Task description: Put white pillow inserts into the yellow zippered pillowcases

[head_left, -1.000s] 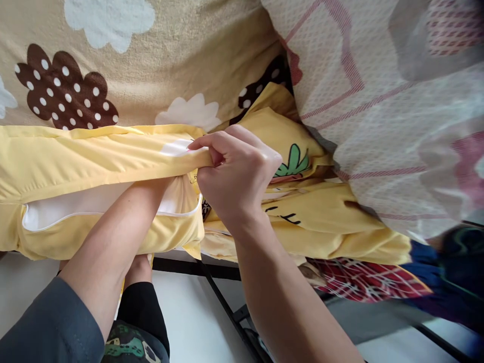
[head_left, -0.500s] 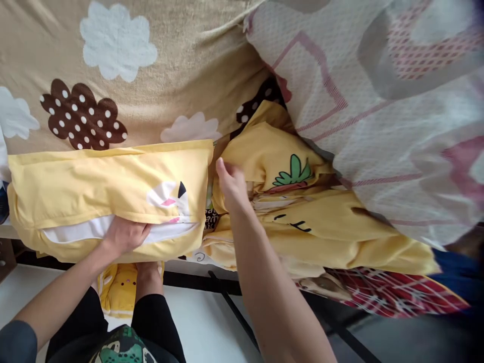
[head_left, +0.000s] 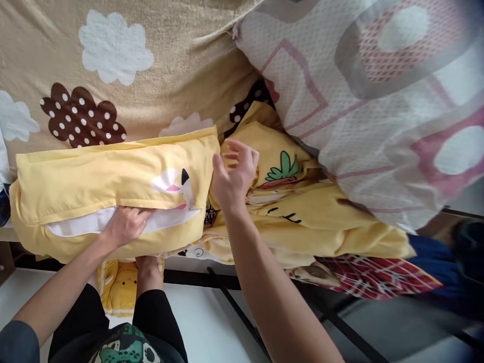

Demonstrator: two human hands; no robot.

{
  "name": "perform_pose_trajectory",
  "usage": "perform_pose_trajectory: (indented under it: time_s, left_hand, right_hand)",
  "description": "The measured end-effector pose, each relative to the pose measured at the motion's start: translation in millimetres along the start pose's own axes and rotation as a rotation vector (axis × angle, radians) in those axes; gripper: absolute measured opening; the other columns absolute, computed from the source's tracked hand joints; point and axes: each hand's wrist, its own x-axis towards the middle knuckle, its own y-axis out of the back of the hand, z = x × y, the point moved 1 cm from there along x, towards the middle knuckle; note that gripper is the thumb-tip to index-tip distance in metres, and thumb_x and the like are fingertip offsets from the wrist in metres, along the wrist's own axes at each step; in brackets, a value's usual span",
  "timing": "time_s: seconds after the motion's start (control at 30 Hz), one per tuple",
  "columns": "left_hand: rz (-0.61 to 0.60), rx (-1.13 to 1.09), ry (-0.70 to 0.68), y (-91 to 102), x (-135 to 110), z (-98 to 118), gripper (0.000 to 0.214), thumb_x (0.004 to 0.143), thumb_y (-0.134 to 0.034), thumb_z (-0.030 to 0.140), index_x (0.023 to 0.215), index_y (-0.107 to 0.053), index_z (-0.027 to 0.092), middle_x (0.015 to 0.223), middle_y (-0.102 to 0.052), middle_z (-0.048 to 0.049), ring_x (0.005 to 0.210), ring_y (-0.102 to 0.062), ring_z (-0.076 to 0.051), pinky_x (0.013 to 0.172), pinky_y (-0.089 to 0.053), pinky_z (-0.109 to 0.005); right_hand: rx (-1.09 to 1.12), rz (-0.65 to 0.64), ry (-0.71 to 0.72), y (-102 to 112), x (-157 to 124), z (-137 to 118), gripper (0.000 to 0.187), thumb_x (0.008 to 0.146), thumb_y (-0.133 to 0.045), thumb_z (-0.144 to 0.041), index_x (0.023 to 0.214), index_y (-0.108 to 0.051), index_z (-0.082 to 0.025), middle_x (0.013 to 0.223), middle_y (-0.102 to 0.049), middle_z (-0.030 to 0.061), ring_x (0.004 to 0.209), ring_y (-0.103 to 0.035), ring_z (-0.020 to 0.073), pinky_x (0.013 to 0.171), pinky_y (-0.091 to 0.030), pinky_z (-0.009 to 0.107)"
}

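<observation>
While a yellow pillowcase point(head_left: 109, 174) is touched at its opening by the left hand point(head_left: 126, 226), the right hand point(head_left: 235, 174) is held half open

The left hand's fingertips are covered by the cloth, so whether anything is gripped cannot be told. White fabric point(head_left: 79, 223) is exposed through the opening. The right hand, its fingers loosely curled, is seen with nothing in its grasp, just beside the pillowcase's right end. Farther right, crumpled yellow bedding point(head_left: 325, 222) is heaped. Behind the pillowcase, a beige cloud-print blanket point(head_left: 181, 65) is spread.
</observation>
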Motion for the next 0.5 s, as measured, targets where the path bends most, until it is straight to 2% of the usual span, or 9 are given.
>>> perform_pose_trajectory:
  time_s: [0.03, 0.07, 0.13, 0.2, 0.27, 0.37, 0.43, 0.5]
  left_hand:
    - [0.027, 0.021, -0.055, -0.1, -0.7, 2.2, 0.03, 0.093, -0.044, 0.017, 0.112, -0.068, 0.016, 0.098, -0.073, -0.0094, 0.092, -0.069, -0.024, 0.08, -0.053, -0.036]
    - [0.06, 0.026, -0.117, 0.2, -1.8, 4.7, 0.033, 0.093, -0.043, 0.012, 0.114, -0.067, 0.017, 0.1, -0.073, -0.0088, 0.093, -0.069, -0.022, 0.079, -0.053, -0.035]
    - [0.116, -0.003, -0.215, 1.8, -3.6, 9.7, 0.034, 0.091, -0.04, 0.006, 0.108, -0.068, 0.015, 0.101, -0.074, -0.0085, 0.093, -0.068, -0.02, 0.078, -0.053, -0.033]
    - [0.111, -0.078, -0.258, 3.0, -1.1, 15.1, 0.031, 0.09, -0.039, 0.006, 0.093, -0.07, 0.013, 0.096, -0.074, -0.009, 0.09, -0.067, -0.02, 0.076, -0.053, -0.033]
    - [-0.01, -0.24, -0.247, 1.2, 9.8, 22.7, 0.03, 0.088, -0.04, 0.005, 0.085, -0.068, 0.014, 0.09, -0.073, -0.0077, 0.087, -0.067, -0.018, 0.077, -0.054, -0.031]
    - [-0.386, -0.453, -0.186, -12.6, 40.7, 41.2, 0.032, 0.081, -0.04, -0.001, 0.082, -0.067, 0.015, 0.085, -0.073, -0.0022, 0.081, -0.066, -0.011, 0.076, -0.053, -0.02]
    - [-0.604, -0.417, -0.174, -28.7, 63.1, 56.4, 0.034, 0.079, -0.037, -0.004, 0.082, -0.066, 0.014, 0.083, -0.072, 0.0001, 0.075, -0.066, -0.008, 0.069, -0.051, -0.014]
    - [-0.672, -0.311, -0.191, -46.9, 79.1, 70.9, 0.032, 0.082, -0.038, -0.002, 0.084, -0.067, 0.012, 0.082, -0.072, -0.0019, 0.072, -0.066, -0.01, 0.064, -0.05, -0.017]
  right_hand:
    - [-0.019, 0.096, -0.016, 9.5, -18.6, -18.1, 0.02, 0.092, -0.054, -0.025, 0.111, -0.056, -0.02, 0.1, -0.058, 0.0093, 0.08, -0.058, 0.019, 0.066, -0.047, 0.033]
    - [-0.005, 0.075, 0.041, 17.2, -39.3, -36.6, 0.015, 0.092, -0.055, -0.022, 0.106, -0.058, -0.02, 0.098, -0.06, 0.0091, 0.081, -0.059, 0.0186, 0.069, -0.047, 0.032]
    - [0.056, -0.203, 0.249, 27.6, -83.2, -67.3, 0.01, 0.095, -0.051, -0.019, 0.101, -0.058, -0.02, 0.094, -0.064, 0.0076, 0.088, -0.061, 0.0195, 0.076, -0.047, 0.033]
    - [-0.006, -0.507, 0.389, 32.6, -123.8, -81.4, 0.011, 0.096, -0.053, -0.023, 0.104, -0.059, -0.019, 0.099, -0.067, 0.0092, 0.095, -0.061, 0.0225, 0.082, -0.044, 0.036]
    - [-0.13, -0.691, 0.417, 33.9, -154.3, -79.6, 0.019, 0.093, -0.06, -0.03, 0.107, -0.059, -0.017, 0.098, -0.067, 0.0098, 0.093, -0.06, 0.0241, 0.083, -0.041, 0.037]
    - [-0.194, -0.79, 0.419, 35.4, -178.4, -67.4, 0.016, 0.089, -0.067, -0.028, 0.099, -0.061, -0.017, 0.087, -0.068, 0.0055, 0.086, -0.059, 0.0219, 0.083, -0.036, 0.036]
    - [-0.21, -0.823, 0.44, 40.3, -183.3, -63.6, 0.008, 0.088, -0.066, -0.023, 0.084, -0.06, -0.018, 0.082, -0.067, 0.0032, 0.084, -0.059, 0.0203, 0.084, -0.033, 0.035]
    - [-0.249, -0.837, 0.444, 49.9, -182.7, -64.0, 0.016, 0.088, -0.064, -0.019, 0.074, -0.056, -0.019, 0.078, -0.065, 0.0021, 0.082, -0.058, 0.0192, 0.082, -0.032, 0.034]
